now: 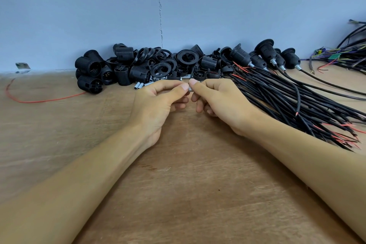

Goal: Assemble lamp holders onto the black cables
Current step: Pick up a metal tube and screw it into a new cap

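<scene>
My left hand and my right hand meet fingertip to fingertip over the middle of the wooden table. Between thumbs and forefingers they pinch a small silver metal tube, mostly hidden by the fingers. A thin black cable rises from the pinch toward the pile behind. A heap of black lamp holder parts lies along the wall. A bundle of black cables with red wire ends spreads to the right of my right hand.
Several loose silver tubes lie in front of the heap. Assembled holders on cables lean at the back right. A red wire loops at the left. Mixed coloured wiring sits at the far right by the blue wall.
</scene>
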